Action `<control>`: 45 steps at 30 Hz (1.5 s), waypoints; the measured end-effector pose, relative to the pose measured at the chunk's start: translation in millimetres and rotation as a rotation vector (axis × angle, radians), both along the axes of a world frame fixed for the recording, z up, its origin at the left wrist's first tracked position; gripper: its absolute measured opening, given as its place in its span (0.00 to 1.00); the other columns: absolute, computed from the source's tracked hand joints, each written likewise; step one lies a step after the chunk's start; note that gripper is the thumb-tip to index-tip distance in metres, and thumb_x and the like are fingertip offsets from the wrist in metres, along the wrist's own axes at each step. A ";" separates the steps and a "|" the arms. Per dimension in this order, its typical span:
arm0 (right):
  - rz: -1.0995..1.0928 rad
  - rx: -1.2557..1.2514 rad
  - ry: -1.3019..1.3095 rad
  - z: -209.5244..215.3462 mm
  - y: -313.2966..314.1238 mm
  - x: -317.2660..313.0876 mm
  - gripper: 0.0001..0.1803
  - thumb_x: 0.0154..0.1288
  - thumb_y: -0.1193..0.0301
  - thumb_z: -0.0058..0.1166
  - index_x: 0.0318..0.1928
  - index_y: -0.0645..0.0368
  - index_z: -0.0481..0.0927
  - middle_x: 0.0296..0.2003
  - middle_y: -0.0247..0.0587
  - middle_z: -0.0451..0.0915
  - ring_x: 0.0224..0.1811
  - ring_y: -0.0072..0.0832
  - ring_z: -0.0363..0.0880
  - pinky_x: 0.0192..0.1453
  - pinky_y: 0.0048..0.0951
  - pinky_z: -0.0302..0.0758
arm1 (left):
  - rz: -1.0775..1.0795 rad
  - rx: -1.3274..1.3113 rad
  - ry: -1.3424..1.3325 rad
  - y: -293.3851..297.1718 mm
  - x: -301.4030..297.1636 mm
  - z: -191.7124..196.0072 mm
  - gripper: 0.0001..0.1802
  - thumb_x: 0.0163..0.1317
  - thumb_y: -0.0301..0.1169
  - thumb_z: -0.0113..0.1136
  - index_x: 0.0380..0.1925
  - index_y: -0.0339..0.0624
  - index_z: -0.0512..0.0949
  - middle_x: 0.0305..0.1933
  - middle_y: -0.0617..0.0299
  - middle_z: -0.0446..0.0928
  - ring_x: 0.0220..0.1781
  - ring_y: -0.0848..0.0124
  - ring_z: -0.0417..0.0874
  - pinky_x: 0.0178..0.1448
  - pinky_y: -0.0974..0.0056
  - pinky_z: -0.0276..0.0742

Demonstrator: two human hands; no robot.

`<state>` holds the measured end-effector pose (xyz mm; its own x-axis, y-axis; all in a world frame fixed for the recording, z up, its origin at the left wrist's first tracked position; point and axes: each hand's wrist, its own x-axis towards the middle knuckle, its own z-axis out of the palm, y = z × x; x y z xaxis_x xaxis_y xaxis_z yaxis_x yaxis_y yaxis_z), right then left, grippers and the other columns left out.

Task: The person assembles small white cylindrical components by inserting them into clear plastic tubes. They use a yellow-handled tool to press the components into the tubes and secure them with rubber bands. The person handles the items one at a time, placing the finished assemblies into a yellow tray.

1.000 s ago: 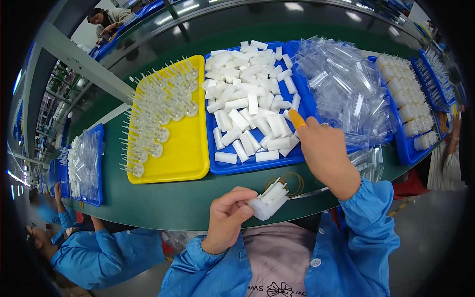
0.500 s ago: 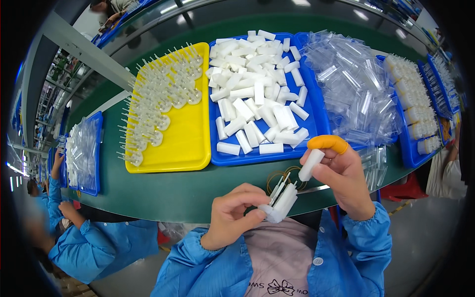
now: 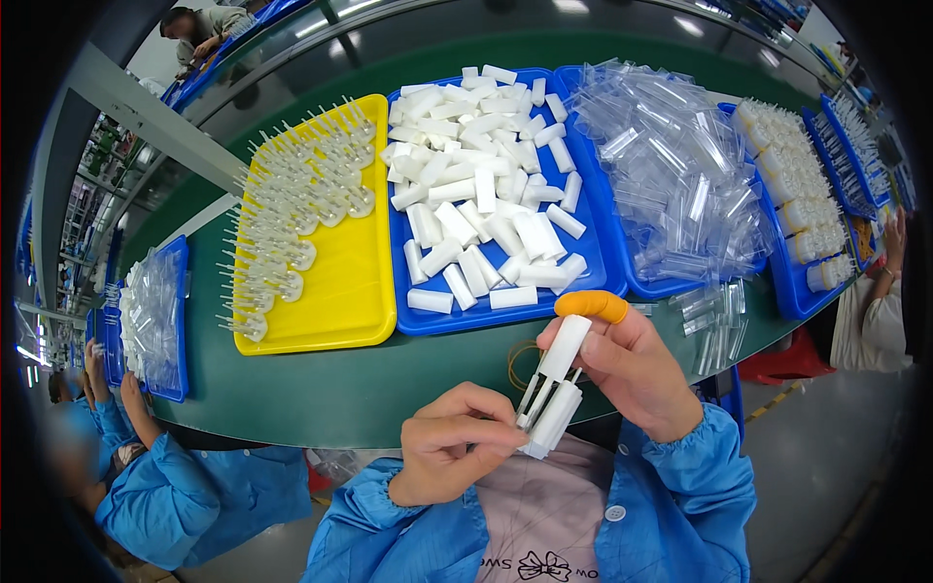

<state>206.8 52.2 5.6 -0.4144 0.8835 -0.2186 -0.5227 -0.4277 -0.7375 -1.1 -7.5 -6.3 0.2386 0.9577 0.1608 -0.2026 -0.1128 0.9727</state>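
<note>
My left hand (image 3: 457,442) grips a small bundle of white plastic tubes (image 3: 552,420) with thin pins showing, held just below the table's near edge. My right hand (image 3: 632,364), an orange finger cot (image 3: 593,305) on its forefinger, pinches one white tube (image 3: 566,346) and holds its lower end against the top of the bundle. Just beyond the hands stands a blue tray (image 3: 413,321) heaped with loose white tubes (image 3: 486,185). To its left is a yellow tray (image 3: 340,291) with rows of clear pinned parts (image 3: 292,214).
A blue tray of clear plastic sleeves (image 3: 671,165) sits at the right, with more blue trays (image 3: 807,204) behind it. Loose sleeves (image 3: 714,311) and a rubber band (image 3: 520,360) lie on the green table (image 3: 340,389). A blue-coated person (image 3: 146,466) works at my left; another tray (image 3: 155,321) stands there.
My right hand came back from the blue tray with one white tube and brought it down onto the bundle in my left hand. The left hand stayed in place.
</note>
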 end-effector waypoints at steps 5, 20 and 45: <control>0.048 0.210 -0.323 5.4 8.8 20.9 0.14 0.65 0.69 0.54 0.47 0.66 0.77 0.41 0.39 0.80 0.44 0.20 0.77 0.50 0.23 0.73 | -0.031 0.337 0.255 6.6 -4.8 5.5 0.17 0.42 0.13 0.61 0.34 0.39 0.84 0.37 0.57 0.77 0.35 0.68 0.78 0.37 0.70 0.73; 0.201 0.311 -0.509 8.0 7.8 9.0 0.09 0.59 0.73 0.59 0.39 0.62 0.79 0.33 0.31 0.79 0.36 0.15 0.73 0.41 0.18 0.70 | 0.159 0.296 0.223 6.6 9.6 -8.5 0.17 0.43 0.18 0.68 0.38 0.37 0.81 0.45 0.53 0.72 0.39 0.70 0.77 0.41 0.70 0.74; 0.239 0.523 -0.621 16.7 17.8 9.6 0.08 0.57 0.75 0.58 0.38 0.62 0.79 0.35 0.35 0.78 0.37 0.21 0.74 0.43 0.24 0.70 | 0.106 0.421 0.443 6.8 1.9 -2.5 0.16 0.38 0.26 0.74 0.32 0.42 0.83 0.33 0.59 0.78 0.30 0.70 0.80 0.30 0.71 0.74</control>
